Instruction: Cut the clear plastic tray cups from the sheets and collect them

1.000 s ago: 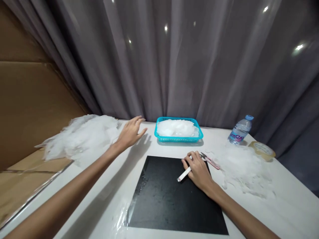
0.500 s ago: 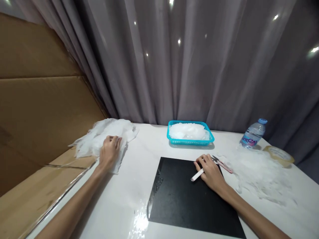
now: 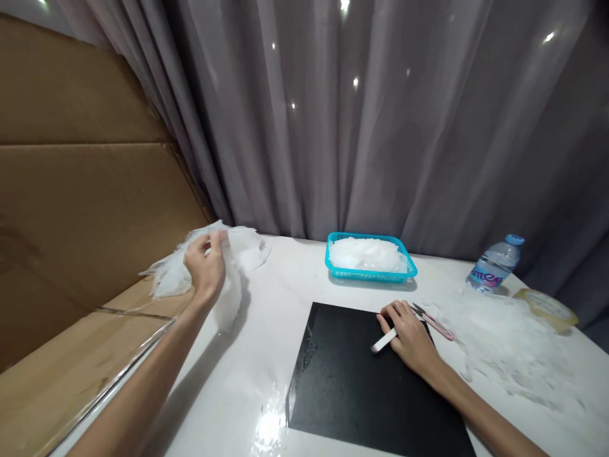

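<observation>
My left hand (image 3: 205, 265) is raised just above the table's left side, its fingers pinched on a thin white translucent sheet (image 3: 231, 285) that hangs down from it. The sheet comes from a loose pile of the same white sheets (image 3: 181, 270) at the table's left edge. My right hand (image 3: 410, 336) rests on the upper right part of a black square mat (image 3: 352, 387) and holds a small white stick-shaped tool (image 3: 383, 341) between its fingers. Pink-handled snips (image 3: 435, 320) lie just right of that hand.
A turquoise basket (image 3: 333, 261) heaped with white material stands behind the mat. A water bottle (image 3: 495, 264) and a roll of tape (image 3: 545, 306) sit at the far right, with white scraps (image 3: 514, 349) spread in front. Cardboard panels (image 3: 85, 209) flank the left; grey curtains hang behind.
My left hand reached to the white pile, pressed on it, then closed on a sheet and lifted it. The right hand stayed on the mat with the white tool.
</observation>
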Tool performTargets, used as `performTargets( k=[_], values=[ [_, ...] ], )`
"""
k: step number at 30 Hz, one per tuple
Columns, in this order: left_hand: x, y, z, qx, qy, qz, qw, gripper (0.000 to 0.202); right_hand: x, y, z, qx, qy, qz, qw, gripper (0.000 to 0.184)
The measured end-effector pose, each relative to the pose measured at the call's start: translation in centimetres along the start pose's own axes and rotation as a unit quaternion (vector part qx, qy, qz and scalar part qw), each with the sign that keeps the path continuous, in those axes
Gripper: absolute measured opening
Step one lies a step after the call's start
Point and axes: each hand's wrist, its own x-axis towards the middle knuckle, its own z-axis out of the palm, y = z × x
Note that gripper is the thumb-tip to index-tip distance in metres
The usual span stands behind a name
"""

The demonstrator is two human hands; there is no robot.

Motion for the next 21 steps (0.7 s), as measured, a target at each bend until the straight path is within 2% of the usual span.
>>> performTargets(
  k=[3, 6, 9, 12, 14, 17, 19, 21],
  values=[
    [0.5, 2.0, 0.7, -0.099, 0.005, -0.018, 0.995, 0.023, 0.0, 0.0, -0.1, 0.005, 0.000, 0.003, 1.000, 0.013],
    [-0.5, 4.7, 1.3, -0.205, -0.084, -0.046, 0.974, 0.023, 0.1, -0.1, -0.1, 0.008, 0.001, 0.007, 1.000, 0.013],
    [-2.5, 7.3, 1.5, -0.289, -0.182, -0.076, 0.937, 0.023, 0.1, -0.1, -0.2, 0.009, 0.000, 0.010, 1.000, 0.015],
    [-4.8, 9.0, 1.4, -0.340, -0.245, -0.109, 0.901, 0.024, 0.2, -0.1, -0.4, 0.013, -0.006, 0.010, 1.000, 0.018],
    [-6.3, 9.4, 1.4, -0.383, -0.277, -0.169, 0.865, 0.019, 0.3, -0.2, -0.6, 0.018, -0.012, 0.012, 1.000, 0.019],
    [-8.5, 9.4, 1.5, -0.436, -0.297, -0.304, 0.794, 0.004, 0.5, -0.5, -1.2, 0.042, -0.031, 0.000, 0.999, 0.020],
    [-9.8, 9.2, 1.7, -0.444, -0.305, -0.376, 0.754, 0.012, 0.6, -1.1, -1.8, 0.079, -0.062, -0.019, 0.995, 0.027],
    [-11.1, 9.0, 1.8, -0.442, -0.341, -0.416, 0.718, 0.020, 0.7, -2.1, -2.4, 0.126, -0.103, -0.036, 0.986, 0.037]
  ],
)
